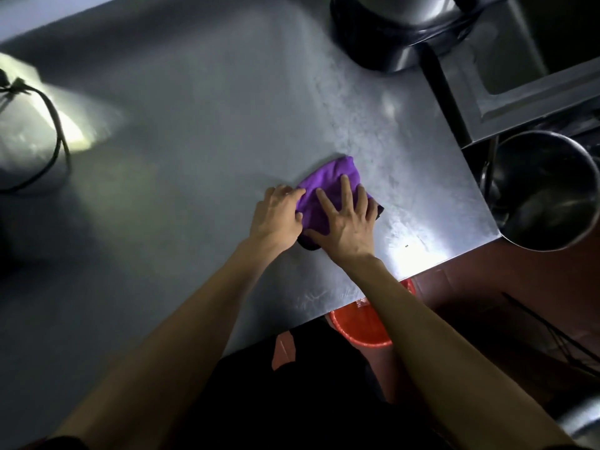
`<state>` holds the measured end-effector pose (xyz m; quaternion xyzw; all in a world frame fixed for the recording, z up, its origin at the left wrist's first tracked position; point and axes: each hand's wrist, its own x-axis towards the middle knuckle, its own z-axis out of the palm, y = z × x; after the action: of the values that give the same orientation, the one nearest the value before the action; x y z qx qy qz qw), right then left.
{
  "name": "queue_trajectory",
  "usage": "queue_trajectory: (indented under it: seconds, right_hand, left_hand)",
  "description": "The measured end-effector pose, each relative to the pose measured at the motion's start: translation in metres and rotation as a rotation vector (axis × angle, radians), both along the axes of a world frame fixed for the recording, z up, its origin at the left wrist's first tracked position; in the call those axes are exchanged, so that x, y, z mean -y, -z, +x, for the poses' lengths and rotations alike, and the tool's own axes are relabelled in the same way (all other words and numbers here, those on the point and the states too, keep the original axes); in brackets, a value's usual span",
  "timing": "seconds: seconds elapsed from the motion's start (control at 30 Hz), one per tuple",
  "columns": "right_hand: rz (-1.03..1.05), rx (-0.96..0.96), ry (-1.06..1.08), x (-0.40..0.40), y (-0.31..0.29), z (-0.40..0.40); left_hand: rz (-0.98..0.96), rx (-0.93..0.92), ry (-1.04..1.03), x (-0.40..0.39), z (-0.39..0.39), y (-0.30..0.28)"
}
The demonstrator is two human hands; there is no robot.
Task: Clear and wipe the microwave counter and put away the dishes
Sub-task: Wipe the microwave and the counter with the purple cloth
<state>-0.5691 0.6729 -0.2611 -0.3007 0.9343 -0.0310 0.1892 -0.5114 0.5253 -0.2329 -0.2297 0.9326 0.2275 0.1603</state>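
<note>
Pressing flat on purple cloth [328, 186] with right hand [347, 222], fingers spread; pinching its left edge with left hand [276, 219] (steel desk [201, 131] beneath, near right corner).

Dim overall. Glare lay on the steel counter [227, 131] near its right front corner and on the white appliance [29, 138] at its left edge. Left half sat in shadow. Edges bowed, softly blurred.
</note>
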Motion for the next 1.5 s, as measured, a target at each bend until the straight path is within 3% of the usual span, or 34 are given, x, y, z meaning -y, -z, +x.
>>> queue_trajectory:
  seconds: [0.33, 0.67, 1.03, 1.5]
  right_hand:
    - [-0.175, -0.083, -0.064, 0.003, 0.005, 0.007]
    - [-0.288, -0.009, -0.136, 0.037, -0.018, 0.047]
    - [-0.581, -0.045, -0.361, 0.173, -0.081, 0.202]
    - [-0.665, -0.135, -0.569, 0.284, -0.157, 0.415]
  left_hand:
    - [0.028, -0.065, -0.09, 0.004, 0.032, -0.011]
    - [0.048, -0.103, -0.233, 0.052, 0.117, -0.05]
    - [-0.058, -0.236, -0.481, 0.139, 0.318, -0.105]
    - [-0.211, -0.206, -0.622, 0.224, 0.576, -0.145]
